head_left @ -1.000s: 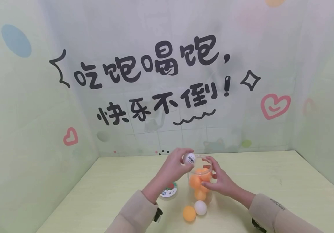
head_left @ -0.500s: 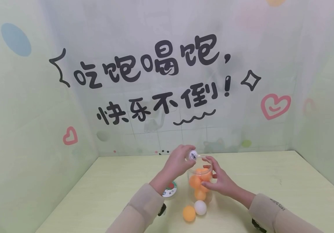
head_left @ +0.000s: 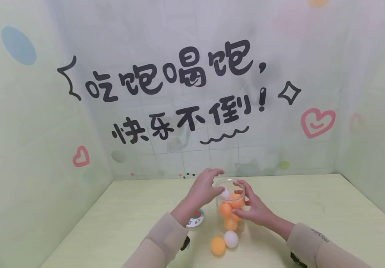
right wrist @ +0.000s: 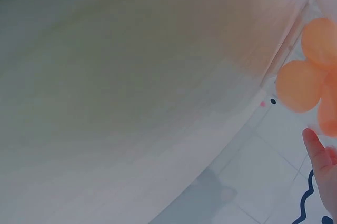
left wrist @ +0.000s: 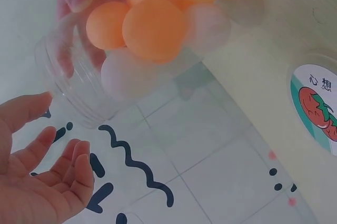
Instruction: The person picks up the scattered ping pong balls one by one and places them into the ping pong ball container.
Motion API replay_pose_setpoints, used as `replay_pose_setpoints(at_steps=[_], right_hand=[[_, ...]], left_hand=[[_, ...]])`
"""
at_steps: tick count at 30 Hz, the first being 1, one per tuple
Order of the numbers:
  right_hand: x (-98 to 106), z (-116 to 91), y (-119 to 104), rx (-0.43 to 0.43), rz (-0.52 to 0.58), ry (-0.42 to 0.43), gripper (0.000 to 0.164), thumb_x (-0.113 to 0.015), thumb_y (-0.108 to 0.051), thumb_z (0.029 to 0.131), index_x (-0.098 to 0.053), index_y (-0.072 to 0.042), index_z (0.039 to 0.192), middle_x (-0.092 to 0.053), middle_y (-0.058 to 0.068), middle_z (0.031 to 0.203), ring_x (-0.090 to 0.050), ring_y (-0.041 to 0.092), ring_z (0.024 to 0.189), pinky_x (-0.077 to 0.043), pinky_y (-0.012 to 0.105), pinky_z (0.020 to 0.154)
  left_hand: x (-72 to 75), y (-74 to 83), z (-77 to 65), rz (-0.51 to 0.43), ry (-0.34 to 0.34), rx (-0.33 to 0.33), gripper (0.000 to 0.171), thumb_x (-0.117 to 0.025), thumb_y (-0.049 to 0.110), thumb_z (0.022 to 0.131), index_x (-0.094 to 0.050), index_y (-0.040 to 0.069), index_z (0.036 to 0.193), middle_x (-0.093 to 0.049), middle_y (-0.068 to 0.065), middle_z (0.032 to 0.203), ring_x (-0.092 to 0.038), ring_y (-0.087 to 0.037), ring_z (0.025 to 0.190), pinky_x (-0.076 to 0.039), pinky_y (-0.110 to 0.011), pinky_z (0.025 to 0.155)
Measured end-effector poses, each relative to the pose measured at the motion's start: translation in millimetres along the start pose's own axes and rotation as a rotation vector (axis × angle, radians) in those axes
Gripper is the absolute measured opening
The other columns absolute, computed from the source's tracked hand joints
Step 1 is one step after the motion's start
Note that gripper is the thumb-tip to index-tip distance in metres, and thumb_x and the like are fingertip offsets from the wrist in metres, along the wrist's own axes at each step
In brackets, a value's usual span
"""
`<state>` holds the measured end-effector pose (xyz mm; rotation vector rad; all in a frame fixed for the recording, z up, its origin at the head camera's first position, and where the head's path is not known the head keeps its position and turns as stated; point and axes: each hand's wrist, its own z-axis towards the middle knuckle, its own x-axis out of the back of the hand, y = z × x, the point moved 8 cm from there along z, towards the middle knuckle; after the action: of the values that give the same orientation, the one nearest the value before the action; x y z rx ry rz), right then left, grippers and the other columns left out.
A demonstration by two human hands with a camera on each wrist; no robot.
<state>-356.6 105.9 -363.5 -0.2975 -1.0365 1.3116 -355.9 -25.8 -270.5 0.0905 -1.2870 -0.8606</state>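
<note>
A clear plastic jar (head_left: pixel 230 181) stands on the table with several orange ping-pong balls (head_left: pixel 225 209) inside. Near the top of that pile lies a white ping-pong ball (head_left: pixel 225 194); in the left wrist view it shows as a white ball (left wrist: pixel 125 74) behind the jar wall. My left hand (head_left: pixel 204 189) is at the jar's left rim, thumb and fingers spread apart and holding nothing. My right hand (head_left: pixel 256 209) grips the jar from the right, thumb in front and fingers behind. The right wrist view catches only part of the right hand (right wrist: pixel 324 166).
On the table (head_left: pixel 128 223), a loose white ping-pong ball (head_left: pixel 231 239) and an orange ball (head_left: pixel 218 246) lie in front of the jar. A round lid with a printed label (head_left: pixel 195 219) lies to the left, partly behind my left forearm. A printed backdrop (head_left: pixel 185 111) rises behind.
My left hand moved right to the jar mouth with the white ball and let it go; the ball has dropped into the jar. The right hand has stayed on the jar.
</note>
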Motion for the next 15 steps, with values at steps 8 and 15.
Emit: replay_pose_setpoints(at_steps=[8, 15], right_hand=[[-1.4, -0.6, -0.5, -0.005, -0.001, 0.001, 0.078, -0.072, -0.014, 0.076, -0.022, -0.005, 0.137, -0.034, 0.020, 0.141, -0.046, 0.041, 0.116, -0.048, 0.032, 0.077], [-1.9, -1.0, -0.7, -0.031, 0.006, 0.001, 0.078, -0.072, -0.014, 0.077, -0.022, -0.006, 0.137, -0.034, 0.018, 0.141, -0.045, 0.041, 0.118, -0.046, 0.037, 0.078]], left_hand=[[4.8, -7.3, -16.5, -0.041, -0.013, 0.032, 0.034, -0.068, 0.016, 0.081, -0.057, 0.006, 0.111, -0.054, -0.011, 0.111, -0.053, -0.027, 0.098, -0.047, -0.037, 0.082], [-1.9, -22.2, -40.0, -0.010, -0.087, 0.108, 0.029, -0.073, 0.020, 0.077, -0.057, 0.007, 0.097, -0.054, -0.005, 0.094, -0.051, -0.019, 0.083, -0.046, -0.032, 0.072]])
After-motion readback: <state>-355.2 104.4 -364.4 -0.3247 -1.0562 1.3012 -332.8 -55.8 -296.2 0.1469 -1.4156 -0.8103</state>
